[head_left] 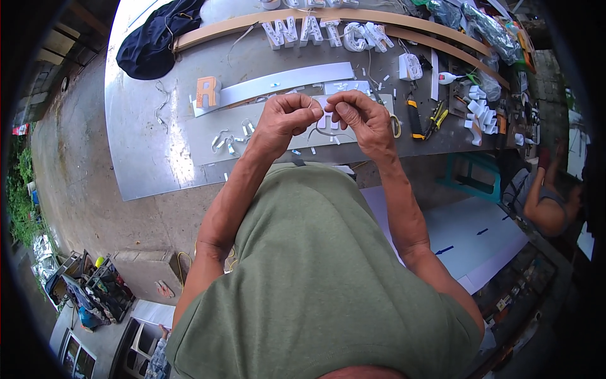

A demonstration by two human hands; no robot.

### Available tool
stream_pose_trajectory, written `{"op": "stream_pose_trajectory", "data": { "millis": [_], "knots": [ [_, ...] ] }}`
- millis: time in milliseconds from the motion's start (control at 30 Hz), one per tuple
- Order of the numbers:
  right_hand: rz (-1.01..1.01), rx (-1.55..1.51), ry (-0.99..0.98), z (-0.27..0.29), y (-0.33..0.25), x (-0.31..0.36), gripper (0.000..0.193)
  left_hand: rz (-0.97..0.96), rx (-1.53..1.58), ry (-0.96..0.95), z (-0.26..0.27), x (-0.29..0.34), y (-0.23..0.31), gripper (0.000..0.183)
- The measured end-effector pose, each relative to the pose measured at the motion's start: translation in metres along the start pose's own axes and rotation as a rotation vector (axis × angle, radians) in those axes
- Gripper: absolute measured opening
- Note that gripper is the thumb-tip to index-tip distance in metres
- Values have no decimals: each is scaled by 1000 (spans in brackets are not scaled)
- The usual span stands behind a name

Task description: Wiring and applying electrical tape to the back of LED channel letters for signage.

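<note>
Over the near edge of the metal table, my left hand is closed in a pinch, with a thin pale wire at its fingertips. Close to it, my right hand also pinches, thumb against fingers; what lies between them is too small to make out. Beneath and between the hands, a small white block letter rests on a grey sheet, with a dark curved wire across it. Left of them lies a string of small white light modules joined by wire.
An orange-faced block letter stands by a long white strip. White letters line the back near brown curved strips. To the right lie a yellow-black cutter knife, pliers, a teal stool and another person.
</note>
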State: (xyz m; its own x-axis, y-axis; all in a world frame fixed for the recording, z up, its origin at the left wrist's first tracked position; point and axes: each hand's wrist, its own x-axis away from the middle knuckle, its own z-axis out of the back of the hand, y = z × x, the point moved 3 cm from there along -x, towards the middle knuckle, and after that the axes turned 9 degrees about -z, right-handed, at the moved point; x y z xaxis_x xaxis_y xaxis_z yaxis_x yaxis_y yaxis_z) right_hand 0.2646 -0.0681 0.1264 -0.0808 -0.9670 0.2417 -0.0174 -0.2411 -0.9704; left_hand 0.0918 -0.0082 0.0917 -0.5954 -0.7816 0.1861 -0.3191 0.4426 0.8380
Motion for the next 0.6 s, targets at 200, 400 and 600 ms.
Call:
{"op": "stream_pose_trajectory", "data": {
  "millis": [200,400,600],
  "knots": [
    [85,63,-193,7,4,-8,17,33,7,-73,2,-2,-3,14],
    [104,55,-241,8,5,-14,14,48,-15,-86,3,-2,-2,15],
    [99,92,-266,9,6,-17,9,39,-35,-79,1,-2,-2,16]
  ]
}}
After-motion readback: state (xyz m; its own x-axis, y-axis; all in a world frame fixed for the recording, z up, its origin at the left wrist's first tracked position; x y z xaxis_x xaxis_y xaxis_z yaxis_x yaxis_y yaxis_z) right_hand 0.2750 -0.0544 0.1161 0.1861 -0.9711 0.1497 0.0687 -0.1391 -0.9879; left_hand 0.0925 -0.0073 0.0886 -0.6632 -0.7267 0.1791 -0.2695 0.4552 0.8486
